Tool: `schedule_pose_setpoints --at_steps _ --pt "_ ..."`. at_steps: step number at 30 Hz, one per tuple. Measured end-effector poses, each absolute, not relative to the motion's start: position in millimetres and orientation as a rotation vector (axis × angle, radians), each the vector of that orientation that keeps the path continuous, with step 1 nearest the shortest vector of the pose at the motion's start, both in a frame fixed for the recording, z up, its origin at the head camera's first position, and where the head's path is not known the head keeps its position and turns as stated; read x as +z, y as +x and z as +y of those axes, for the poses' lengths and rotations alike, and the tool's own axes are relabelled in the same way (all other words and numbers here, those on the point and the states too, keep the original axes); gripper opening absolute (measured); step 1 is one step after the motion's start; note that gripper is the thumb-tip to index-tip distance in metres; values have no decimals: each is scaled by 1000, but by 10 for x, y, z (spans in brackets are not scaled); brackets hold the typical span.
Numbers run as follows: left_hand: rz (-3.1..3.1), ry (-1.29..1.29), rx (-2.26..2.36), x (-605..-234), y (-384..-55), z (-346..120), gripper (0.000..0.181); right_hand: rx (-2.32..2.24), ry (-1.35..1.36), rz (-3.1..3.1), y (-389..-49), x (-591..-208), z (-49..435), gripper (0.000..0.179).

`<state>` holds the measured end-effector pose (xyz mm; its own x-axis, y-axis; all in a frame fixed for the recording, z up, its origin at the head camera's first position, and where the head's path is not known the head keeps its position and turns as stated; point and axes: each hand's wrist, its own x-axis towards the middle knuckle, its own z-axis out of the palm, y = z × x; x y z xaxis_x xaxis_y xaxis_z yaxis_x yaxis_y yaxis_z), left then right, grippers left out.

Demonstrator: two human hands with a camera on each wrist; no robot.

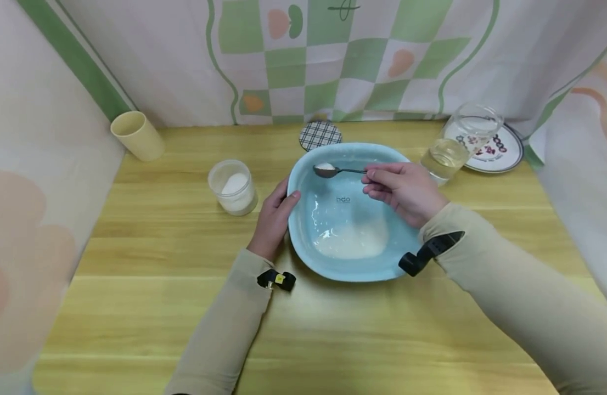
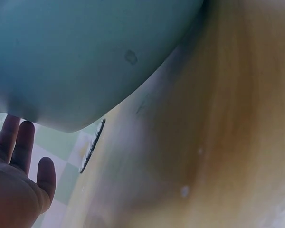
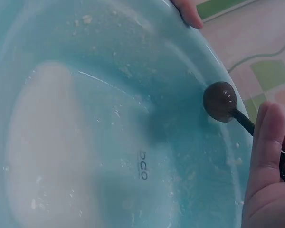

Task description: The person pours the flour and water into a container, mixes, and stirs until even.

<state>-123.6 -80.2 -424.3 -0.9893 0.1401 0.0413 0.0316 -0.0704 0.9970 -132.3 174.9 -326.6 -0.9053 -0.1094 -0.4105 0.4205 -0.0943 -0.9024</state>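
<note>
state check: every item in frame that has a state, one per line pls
spoon: loaded with white powder, held level over the bowl
bowl: white powder heaped inside, on table
small jar: lid off, part full of white powder
checked lid: lying flat on table
glass jar: tilted, clear liquid inside
cup: upright
left hand: gripping bowl rim
right hand: pinching spoon handle

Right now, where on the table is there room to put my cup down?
The wide front strip of the table, before the blue bowl and between the sleeves, is bare. So is the patch between the beige cup and the small jar. The back right is crowded: glass jar, plate, checked lid.
</note>
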Motion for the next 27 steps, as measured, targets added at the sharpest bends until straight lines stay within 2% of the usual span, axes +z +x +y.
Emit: schedule_pose_setpoints --at_steps 10,16,19,23,27 --pt "2094 162 2219 -4258 -1240 -804 49 -2146 425 1889 -1294 -3258 2014 35" --pt "2098 150 2219 -4275 -1256 -808 49 -2240 474 1902 -1224 -3265 2215 15" --pt "2094 134 2226 -4282 -1266 -811 49 -2241 494 1944 -1186 -3266 2298 11" --pt "2095 98 2220 -4296 -1275 -813 49 -2093 462 2138 -1122 -3261 2398 17" --pt "2067 63 2210 -4317 -1284 -824 50 -1661 248 2497 -992 -3231 2430 33"
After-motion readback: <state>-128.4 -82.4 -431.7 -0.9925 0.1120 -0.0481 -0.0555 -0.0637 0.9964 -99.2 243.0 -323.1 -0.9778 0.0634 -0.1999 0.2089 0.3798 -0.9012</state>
